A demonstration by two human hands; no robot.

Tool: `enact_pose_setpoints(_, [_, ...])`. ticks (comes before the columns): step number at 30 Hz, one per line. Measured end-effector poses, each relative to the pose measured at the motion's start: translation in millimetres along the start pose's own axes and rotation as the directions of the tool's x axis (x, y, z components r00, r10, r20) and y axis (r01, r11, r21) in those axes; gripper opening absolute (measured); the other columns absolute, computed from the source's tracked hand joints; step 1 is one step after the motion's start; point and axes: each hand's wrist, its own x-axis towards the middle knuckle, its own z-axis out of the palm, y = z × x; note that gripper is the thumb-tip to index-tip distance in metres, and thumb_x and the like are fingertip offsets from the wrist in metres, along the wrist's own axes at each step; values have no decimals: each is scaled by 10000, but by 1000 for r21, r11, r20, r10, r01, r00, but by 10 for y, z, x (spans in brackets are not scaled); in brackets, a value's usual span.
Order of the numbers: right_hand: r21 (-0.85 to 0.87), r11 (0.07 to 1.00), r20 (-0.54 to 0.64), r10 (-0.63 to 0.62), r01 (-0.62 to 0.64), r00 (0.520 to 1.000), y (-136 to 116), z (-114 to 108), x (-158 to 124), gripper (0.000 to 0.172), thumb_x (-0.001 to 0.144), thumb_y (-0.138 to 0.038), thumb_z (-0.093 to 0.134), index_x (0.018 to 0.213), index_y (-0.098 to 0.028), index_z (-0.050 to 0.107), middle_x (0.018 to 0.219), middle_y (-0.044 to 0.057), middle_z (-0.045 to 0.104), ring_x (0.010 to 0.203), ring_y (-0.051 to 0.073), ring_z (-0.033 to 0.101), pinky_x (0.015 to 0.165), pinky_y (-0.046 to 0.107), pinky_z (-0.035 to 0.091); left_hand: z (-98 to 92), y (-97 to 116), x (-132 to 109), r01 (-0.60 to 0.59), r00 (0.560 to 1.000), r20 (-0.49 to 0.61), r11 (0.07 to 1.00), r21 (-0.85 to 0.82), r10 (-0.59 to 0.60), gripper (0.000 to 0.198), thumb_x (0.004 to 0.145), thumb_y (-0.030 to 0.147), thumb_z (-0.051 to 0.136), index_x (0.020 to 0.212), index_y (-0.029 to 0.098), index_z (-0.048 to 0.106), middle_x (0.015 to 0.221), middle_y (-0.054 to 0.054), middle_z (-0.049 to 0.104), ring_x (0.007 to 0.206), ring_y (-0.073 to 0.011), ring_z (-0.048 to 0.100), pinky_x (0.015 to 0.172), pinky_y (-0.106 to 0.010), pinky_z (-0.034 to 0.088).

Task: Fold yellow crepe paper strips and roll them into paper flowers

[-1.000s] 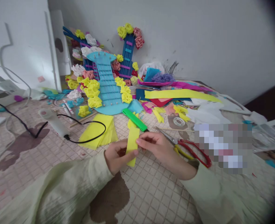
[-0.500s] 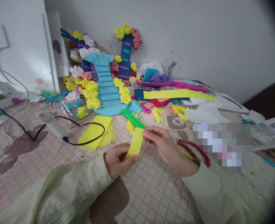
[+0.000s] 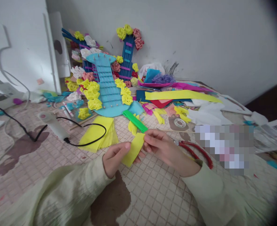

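Observation:
A small yellow paper piece (image 3: 134, 150) is stretched between my hands above the table. My left hand (image 3: 116, 157) holds its left edge, thumb on top and some fingertips showing beyond the paper's lower right side. With fingers pinched, my right hand (image 3: 160, 147) grips the paper's upper right corner. Just behind lies a green tool (image 3: 135, 121), its near end by my right fingertips. A stack of yellow paper sheets (image 3: 101, 135) rests to the left, partly under a black cable. Farther back stands a light blue guitar-shaped board (image 3: 107, 84) with yellow paper flowers (image 3: 91, 94) along its sides.
A white glue gun (image 3: 55, 127) with its cable lies at left. Red-handled pliers (image 3: 198, 152) lie right of my right hand. Dark blue decorated boards (image 3: 127, 56) lean on the wall. Paper strips (image 3: 183, 95) and scraps cover the back right.
My left thumb has shifted up and left along the paper, and left fingertips now show beyond its edge. The paper has tilted and sits slightly lower. My right hand still pinches its corner.

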Motion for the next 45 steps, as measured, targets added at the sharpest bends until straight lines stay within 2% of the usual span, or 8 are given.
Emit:
enact_pose_setpoints(10, [55,995,175,68,-78,982,22,12,-36,116,765,-268,561,725,-161,543,619,-30,509,527,64,466,511,218,353,9,7,-29,31,992,125,978,-207,-5,347,775,415,504,868,114,649,791,-103,673,662,-191,621,638,-312,473])
enact_pose_setpoints(19, [25,995,147,90,-94,985,55,18,-37,113,751,-271,576,780,-163,562,631,-30,534,517,60,481,499,205,363,24,4,-64,25,997,72,994,-108,-17,391,747,470,512,824,118,662,767,-103,680,648,-190,620,587,-297,485])
enact_pose_setpoints(29, [71,990,139,113,-124,984,44,36,-45,139,727,-283,598,767,-164,537,617,-27,535,507,69,483,489,211,383,39,-19,-59,40,997,78,987,-158,-28,375,756,462,505,812,126,661,749,-90,684,612,-178,625,571,-285,489])
enact_pose_setpoints(33, [84,986,144,129,-142,981,28,45,-48,135,728,-288,594,762,-164,553,607,-34,533,485,62,483,467,197,389,62,21,-73,-14,998,55,1000,-23,15,399,773,462,476,811,111,663,770,-103,685,668,-205,629,607,-319,502])
enact_pose_setpoints(36, [40,992,101,119,-123,988,12,49,-47,117,723,-277,600,740,-165,572,618,-36,531,512,57,483,480,184,389,76,50,-76,-133,991,-8,972,194,137,356,804,412,450,779,127,662,754,-84,684,701,-191,623,647,-303,494])
enact_pose_setpoints(38, [-14,995,86,99,-98,991,0,54,-44,108,729,-273,593,731,-166,579,625,-34,532,530,57,482,503,188,391,71,39,-69,-204,976,-26,946,252,217,283,807,360,466,798,139,643,772,-74,684,712,-179,622,622,-274,490])
enact_pose_setpoints(41, [-134,990,67,46,-37,997,-14,71,-39,106,736,-264,580,716,-160,582,620,-30,529,551,60,477,533,196,392,50,-11,-55,-259,963,-19,945,197,268,174,784,291,521,836,144,598,805,-73,682,742,-175,625,619,-258,487])
enact_pose_setpoints(45, [-307,952,21,-14,20,1000,3,96,-41,116,740,-276,565,740,-160,570,657,-17,536,570,74,490,541,215,407,42,-57,-54,-217,976,-8,970,108,219,149,754,286,563,776,140,548,800,-81,669,734,-172,623,592,-245,480])
